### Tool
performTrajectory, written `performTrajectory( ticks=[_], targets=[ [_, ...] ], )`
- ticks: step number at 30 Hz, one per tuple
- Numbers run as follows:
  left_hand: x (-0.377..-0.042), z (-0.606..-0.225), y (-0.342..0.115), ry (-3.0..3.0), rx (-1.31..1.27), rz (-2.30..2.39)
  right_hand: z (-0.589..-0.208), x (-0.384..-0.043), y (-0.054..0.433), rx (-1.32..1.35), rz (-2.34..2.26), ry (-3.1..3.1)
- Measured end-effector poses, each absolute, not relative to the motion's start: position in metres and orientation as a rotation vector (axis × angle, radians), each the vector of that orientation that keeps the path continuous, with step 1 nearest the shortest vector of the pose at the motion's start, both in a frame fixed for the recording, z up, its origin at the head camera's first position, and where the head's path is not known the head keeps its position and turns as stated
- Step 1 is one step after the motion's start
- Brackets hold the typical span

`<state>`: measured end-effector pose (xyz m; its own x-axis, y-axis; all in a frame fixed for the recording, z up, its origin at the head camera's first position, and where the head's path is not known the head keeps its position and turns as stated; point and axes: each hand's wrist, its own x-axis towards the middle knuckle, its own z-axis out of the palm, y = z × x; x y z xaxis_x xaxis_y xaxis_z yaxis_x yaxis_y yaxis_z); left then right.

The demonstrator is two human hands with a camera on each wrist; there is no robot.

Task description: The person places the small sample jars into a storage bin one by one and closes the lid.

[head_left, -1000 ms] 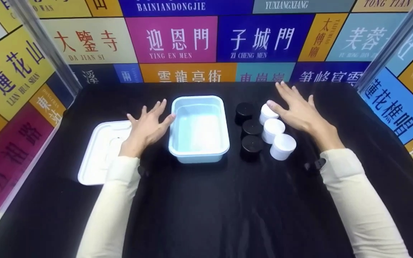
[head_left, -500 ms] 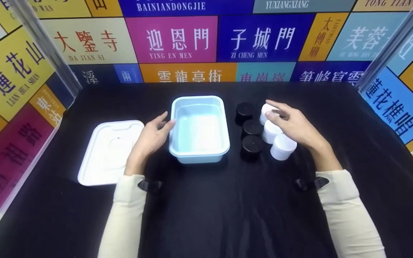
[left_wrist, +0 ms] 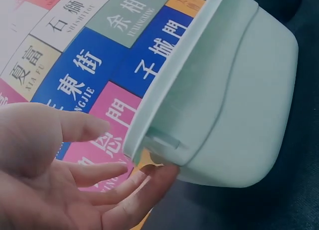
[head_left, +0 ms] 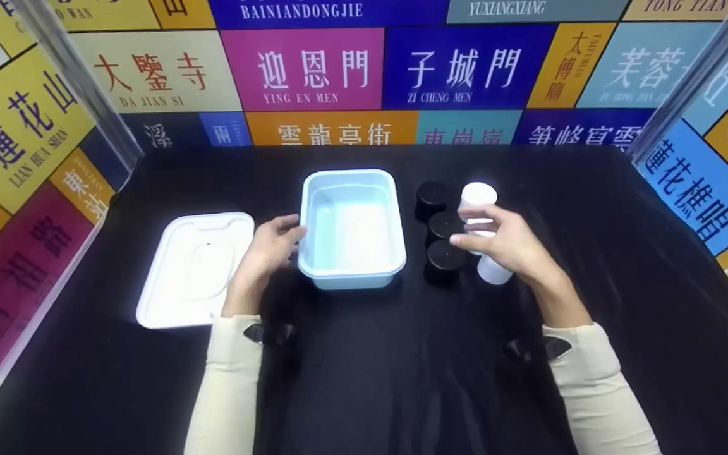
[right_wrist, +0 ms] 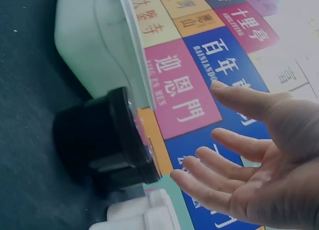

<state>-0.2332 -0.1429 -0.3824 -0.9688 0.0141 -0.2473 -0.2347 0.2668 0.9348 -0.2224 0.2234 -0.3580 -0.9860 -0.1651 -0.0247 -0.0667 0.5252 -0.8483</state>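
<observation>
The light green rectangular tub (head_left: 364,234) stands uncovered in the middle of the black cloth. Beside its left wall is my left hand (head_left: 270,248), fingers loosely bent and gripping nothing; in the left wrist view a fingertip lies at or very near the corner of the tub (left_wrist: 249,110). My right hand (head_left: 506,240) hovers over the white lidded jars (head_left: 479,193), partly covering the nearer ones, with its fingers spread. Several black jars (head_left: 445,256) line up just left of them. In the right wrist view nothing is in the right hand (right_wrist: 264,180), which is apart from a black jar (right_wrist: 89,135).
Left of the tub, a white rectangular lid (head_left: 190,272) lies flat, close to the left forearm. Black cloth (head_left: 364,366) covers the table. Panels with Chinese lettering (head_left: 313,69) rise behind and at both sides, with metal posts (head_left: 95,95) at the corners.
My left hand has come down from above the lid to the tub's left side, its fingers less spread. The right hand has moved nearer and left over the white jars. Tub, lid and jars stay put.
</observation>
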Motion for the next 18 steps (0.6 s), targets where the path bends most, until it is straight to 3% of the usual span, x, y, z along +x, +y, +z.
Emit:
performTrajectory(
  ticks=[18],
  targets=[
    [-0.236, -0.389, -0.148, 2.304, -0.171, 1.784, -0.375, -0.217, 0.195, -0.170, -1.072, 2.811]
  ],
)
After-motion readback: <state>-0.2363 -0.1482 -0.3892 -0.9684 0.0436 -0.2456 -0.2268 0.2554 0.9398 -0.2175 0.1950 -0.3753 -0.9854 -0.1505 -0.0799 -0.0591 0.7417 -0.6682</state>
